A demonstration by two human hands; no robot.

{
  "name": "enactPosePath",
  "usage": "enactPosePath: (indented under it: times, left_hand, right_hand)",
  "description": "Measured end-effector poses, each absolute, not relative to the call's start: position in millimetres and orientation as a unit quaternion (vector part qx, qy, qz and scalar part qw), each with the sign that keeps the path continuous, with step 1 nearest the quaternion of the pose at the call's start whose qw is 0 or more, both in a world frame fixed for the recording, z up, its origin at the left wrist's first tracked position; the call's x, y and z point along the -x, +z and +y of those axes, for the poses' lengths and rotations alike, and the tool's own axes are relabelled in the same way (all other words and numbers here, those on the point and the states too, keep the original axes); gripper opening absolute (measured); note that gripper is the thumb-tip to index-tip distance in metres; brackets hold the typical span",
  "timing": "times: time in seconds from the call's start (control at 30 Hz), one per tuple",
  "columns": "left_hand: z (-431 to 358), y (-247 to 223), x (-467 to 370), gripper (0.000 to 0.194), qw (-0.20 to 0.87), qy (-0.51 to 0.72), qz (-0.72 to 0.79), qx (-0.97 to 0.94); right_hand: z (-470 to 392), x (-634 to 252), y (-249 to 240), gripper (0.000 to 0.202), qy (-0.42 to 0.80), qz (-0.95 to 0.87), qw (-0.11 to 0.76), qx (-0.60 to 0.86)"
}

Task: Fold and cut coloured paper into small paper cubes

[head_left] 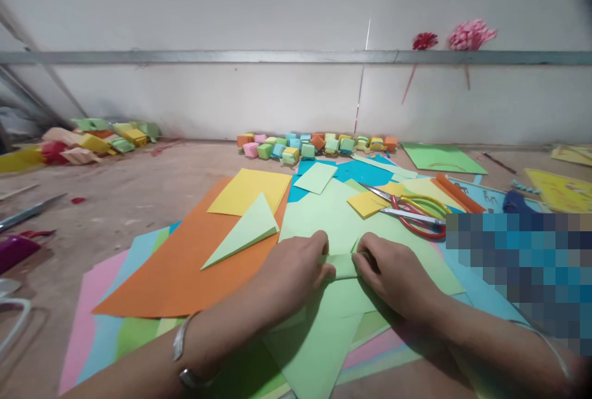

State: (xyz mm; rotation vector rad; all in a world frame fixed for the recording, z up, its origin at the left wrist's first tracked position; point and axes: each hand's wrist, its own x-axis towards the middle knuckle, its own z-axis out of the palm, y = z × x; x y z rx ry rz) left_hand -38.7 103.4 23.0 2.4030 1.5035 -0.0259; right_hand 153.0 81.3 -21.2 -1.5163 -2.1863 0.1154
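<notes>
My left hand (296, 269) and my right hand (393, 272) pinch a narrow folded piece of light green paper (341, 266) from its two sides. Its ends are hidden behind my fingers. Beneath it lie larger light green sheets (324, 349). Left of my left hand, a pointed folded green paper (245, 232) rests on an orange sheet (157, 282), partly over a yellow sheet (250, 192). Beyond my right hand, red-and-yellow-handled scissors (407, 211) lie near a small yellow paper piece (367, 204).
Several folded paper cubes (308, 151) line the wall. A pile of folded paper shapes (99, 140) sits at the far left. A silver blade (32, 211) lies on the left. Two paper flowers (470, 35) hang by the metal rail (277, 57). A green sheet (444, 157) lies at back right.
</notes>
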Motion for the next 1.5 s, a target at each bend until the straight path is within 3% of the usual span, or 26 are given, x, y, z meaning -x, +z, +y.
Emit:
enactPosePath:
  times: [0.27, 0.5, 0.7, 0.9, 1.03, 1.1, 1.17, 1.3, 1.4, 1.5]
  left_hand:
    - [103.4, 24.0, 37.1, 0.013, 0.154, -0.003, 0.537, -0.829]
    - [104.1, 25.0, 38.4, 0.014, 0.138, -0.017, 0.538, -0.831]
    - [107.9, 19.4, 40.2, 0.029, 0.1, 0.043, 0.527, -0.843]
    - [114.3, 11.5, 42.5, 0.058, 0.189, 0.084, 0.522, -0.827]
    - [115.1, 16.3, 38.6, 0.04, 0.234, 0.099, 0.551, -0.795]
    - [114.5, 19.0, 36.4, 0.028, 0.258, 0.099, 0.557, -0.783]
    - [114.0, 20.3, 35.0, 0.024, 0.282, 0.094, 0.55, -0.78]
    - [113.7, 19.0, 35.0, 0.023, 0.276, 0.085, 0.503, -0.815]
    - [113.6, 16.8, 37.4, 0.02, 0.229, 0.083, 0.448, -0.86]
    - [111.4, 15.4, 41.6, 0.014, 0.205, 0.082, 0.416, -0.882]
  right_hand:
    - [77.7, -150.9, -27.5, 0.019, -0.103, -0.807, 0.241, 0.53]
    - [78.2, -149.9, -27.2, 0.014, -0.109, -0.801, 0.199, 0.554]
    - [77.8, -151.5, -24.4, 0.007, -0.09, -0.798, 0.161, 0.574]
    - [81.8, -157.4, -27.8, 0.034, -0.061, -0.795, 0.172, 0.579]
    - [89.5, -163.1, -29.5, 0.063, -0.065, -0.801, 0.241, 0.545]
    - [93.2, -165.1, -26.7, 0.067, -0.033, -0.813, 0.26, 0.521]
    - [95.3, -166.0, -22.2, 0.059, 0.014, -0.825, 0.267, 0.498]
    - [94.1, -165.6, -16.2, 0.006, 0.034, -0.849, 0.283, 0.445]
    - [89.2, -164.1, -15.6, 0.024, -0.061, -0.86, 0.309, 0.401]
    - [83.3, -162.3, -13.9, 0.035, -0.136, -0.873, 0.28, 0.375]
